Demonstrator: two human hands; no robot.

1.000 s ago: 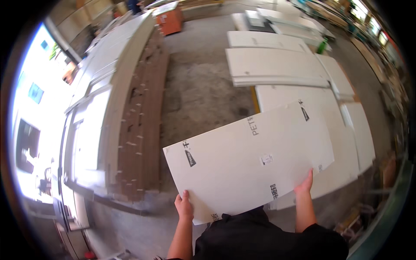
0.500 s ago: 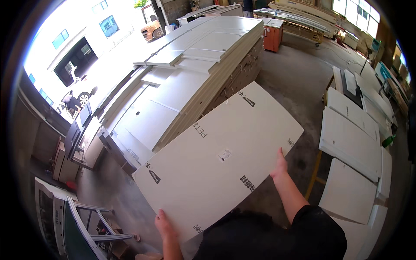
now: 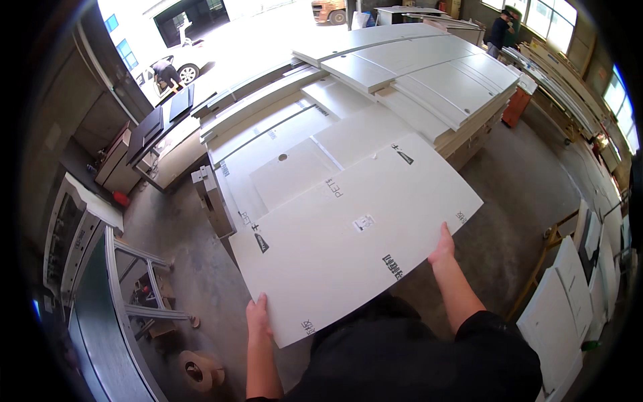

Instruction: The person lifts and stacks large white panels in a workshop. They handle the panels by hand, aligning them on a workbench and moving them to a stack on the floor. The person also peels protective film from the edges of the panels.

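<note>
Between my hands is a large white rectangular panel (image 3: 315,268) with dark printed marks and a small white label near its middle. My left hand (image 3: 259,315) grips its near left edge, the thumb on top and the other fingers hidden beneath. On the right short side my right hand (image 3: 442,244) holds the edge the same way, thumb up. The panel's far part overlaps a tall stack of white boards (image 3: 375,130) in front of me; whether it touches them I cannot tell.
A machine with a green belt (image 3: 104,342) and metal frame stands at left, a brown tape roll (image 3: 201,370) beside it. Dark panels (image 3: 147,134) lie on a far-left table. More white panels (image 3: 552,321) lean at right. Two people (image 3: 499,30) (image 3: 164,72) are far off.
My view has swung to the right, and the stack of boards is now straight ahead. The panel has moved over the stack's near end, with both hands still holding it.
</note>
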